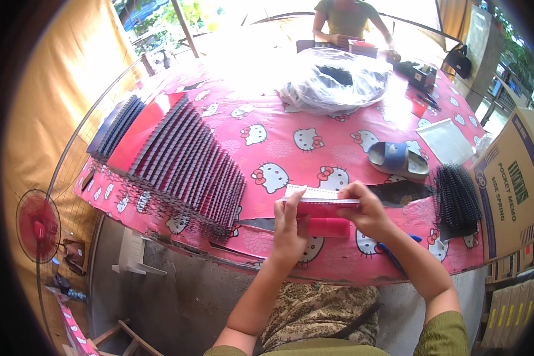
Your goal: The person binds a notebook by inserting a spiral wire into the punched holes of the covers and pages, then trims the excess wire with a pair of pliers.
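A small memo pad [323, 207] with a red cover and white pages is held between my two hands above the near edge of the table. A row of punched holes runs along its top edge. My left hand [289, 228] grips its left end, and my right hand [365, 207] pinches the right end. Just below the pad lies a red cover piece [332, 228]; whether it is joined to the pad I cannot tell. Blue-handled pliers [393, 258] rest under my right forearm. To the right sits a bundle of black wire spirals [457, 204].
Tall rows of spiral-bound memo pads [187, 169] stand at left. A blue slipper [397, 159] lies beyond my right hand, with a cardboard box [513, 184] at far right. A clear plastic bag [338, 83] sits before a person [350, 24] across the pink table. A fan [38, 225] stands left.
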Tool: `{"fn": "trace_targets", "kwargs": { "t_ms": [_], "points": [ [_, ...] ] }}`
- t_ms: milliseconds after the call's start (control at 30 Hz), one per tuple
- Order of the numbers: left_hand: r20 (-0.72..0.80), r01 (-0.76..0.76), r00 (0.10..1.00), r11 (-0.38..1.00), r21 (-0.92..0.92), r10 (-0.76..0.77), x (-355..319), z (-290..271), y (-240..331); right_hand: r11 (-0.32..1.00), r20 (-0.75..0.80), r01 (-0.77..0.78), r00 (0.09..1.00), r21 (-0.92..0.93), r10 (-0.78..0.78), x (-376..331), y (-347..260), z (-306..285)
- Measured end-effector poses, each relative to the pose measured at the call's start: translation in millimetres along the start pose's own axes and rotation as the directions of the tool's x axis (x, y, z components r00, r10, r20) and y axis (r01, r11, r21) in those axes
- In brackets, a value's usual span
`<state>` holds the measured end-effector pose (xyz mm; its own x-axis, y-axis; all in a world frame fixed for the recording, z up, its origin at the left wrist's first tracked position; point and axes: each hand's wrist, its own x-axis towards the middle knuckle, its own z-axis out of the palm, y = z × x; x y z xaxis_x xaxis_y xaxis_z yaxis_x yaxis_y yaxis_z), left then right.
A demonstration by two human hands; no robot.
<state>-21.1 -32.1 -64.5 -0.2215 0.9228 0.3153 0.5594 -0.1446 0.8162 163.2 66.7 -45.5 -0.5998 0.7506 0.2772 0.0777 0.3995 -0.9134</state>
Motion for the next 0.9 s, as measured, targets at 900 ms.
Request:
{"fn": "trace_targets", "kwargs": {
  "t_ms": [900],
  "points": [
    [-0.187, -0.34, 0.902, 0.906, 0.254, 0.39, 35.9, 20.4, 33.7, 0.52, -0.677, -0.532, 0.725, -0.668, -0.126, -24.2, 13.1, -184.3]
  ]
}}
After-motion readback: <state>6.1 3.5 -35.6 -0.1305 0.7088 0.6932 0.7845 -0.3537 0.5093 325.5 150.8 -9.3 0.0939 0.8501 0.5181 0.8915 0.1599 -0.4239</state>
